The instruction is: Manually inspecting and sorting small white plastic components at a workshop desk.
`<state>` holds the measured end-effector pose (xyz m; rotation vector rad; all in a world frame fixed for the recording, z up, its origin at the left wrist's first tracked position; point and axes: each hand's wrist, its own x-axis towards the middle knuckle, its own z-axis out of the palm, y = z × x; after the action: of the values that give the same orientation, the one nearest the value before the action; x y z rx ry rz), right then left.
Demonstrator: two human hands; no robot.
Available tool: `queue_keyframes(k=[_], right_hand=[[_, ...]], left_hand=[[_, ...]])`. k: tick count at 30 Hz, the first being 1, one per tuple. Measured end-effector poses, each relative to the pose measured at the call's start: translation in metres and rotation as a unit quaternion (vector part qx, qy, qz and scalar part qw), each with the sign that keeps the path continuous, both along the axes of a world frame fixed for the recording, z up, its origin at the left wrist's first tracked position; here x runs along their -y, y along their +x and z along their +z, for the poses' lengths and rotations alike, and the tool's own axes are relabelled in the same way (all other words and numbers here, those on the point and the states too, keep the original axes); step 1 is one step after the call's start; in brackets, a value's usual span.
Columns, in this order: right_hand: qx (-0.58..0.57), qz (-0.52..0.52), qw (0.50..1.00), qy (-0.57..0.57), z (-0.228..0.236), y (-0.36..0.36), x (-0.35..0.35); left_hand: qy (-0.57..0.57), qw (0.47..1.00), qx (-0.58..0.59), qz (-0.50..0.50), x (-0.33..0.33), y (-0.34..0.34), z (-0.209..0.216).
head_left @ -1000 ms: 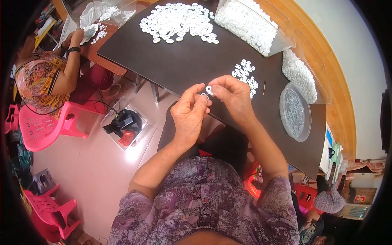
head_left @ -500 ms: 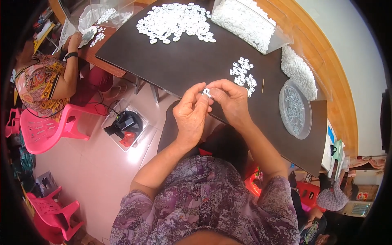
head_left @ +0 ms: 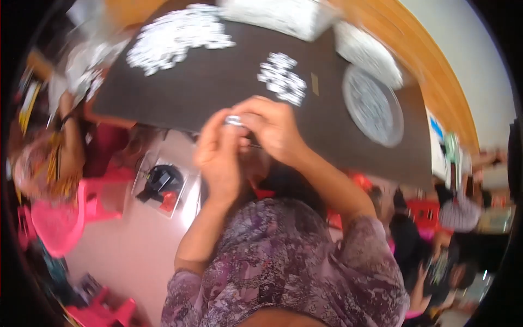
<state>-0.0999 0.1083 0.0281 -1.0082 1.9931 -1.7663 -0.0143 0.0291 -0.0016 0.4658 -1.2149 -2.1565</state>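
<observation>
Between the left hand (head_left: 215, 150) and right hand (head_left: 275, 128), a small pale piece (head_left: 234, 120) sits pinched, the grip holding it from both sides; blur hides its finer shape. Just beyond the grip, the small pile (head_left: 282, 78) lies on the table (head_left: 218, 79), the large pile (head_left: 177, 35) farther off leftward, the dish (head_left: 373, 106) rightward. With so tiny a piece near the table's edge, slipping fingers could drop it to the floor (head_left: 125, 261).

A heap of small pieces (head_left: 180, 35) lies far left on a table (head_left: 210, 87), a second heap (head_left: 281, 79) nearer and to its right, with a bin (head_left: 326, 20) behind and a dish (head_left: 395, 129) farther right; the left hand (head_left: 218, 150) and right hand (head_left: 274, 129) meet at the near edge.
</observation>
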Motion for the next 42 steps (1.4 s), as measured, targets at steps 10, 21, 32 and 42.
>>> queue_keyframes(k=[10, 21, 32, 42], right_hand=[[-0.178, -0.182, 0.961, -0.106, -0.030, 0.009, -0.013], [-0.255, -0.229, 0.931, -0.124, -0.027, 0.032, -0.057], [-0.270, -0.229, 0.927, -0.125, -0.010, 0.032, -0.073], [-0.328, -0.185, 0.921, -0.098, -0.002, 0.042, -0.064]], left_hand=[[-0.158, 0.987, 0.018, 0.015, -0.019, -0.002, 0.005], [-0.081, 0.991, 0.016, -0.109, -0.033, 0.003, 0.016], [-0.066, 0.996, 0.019, -0.063, -0.052, 0.001, 0.032], [-0.042, 0.995, -0.030, -0.083, -0.043, 0.023, 0.032]])
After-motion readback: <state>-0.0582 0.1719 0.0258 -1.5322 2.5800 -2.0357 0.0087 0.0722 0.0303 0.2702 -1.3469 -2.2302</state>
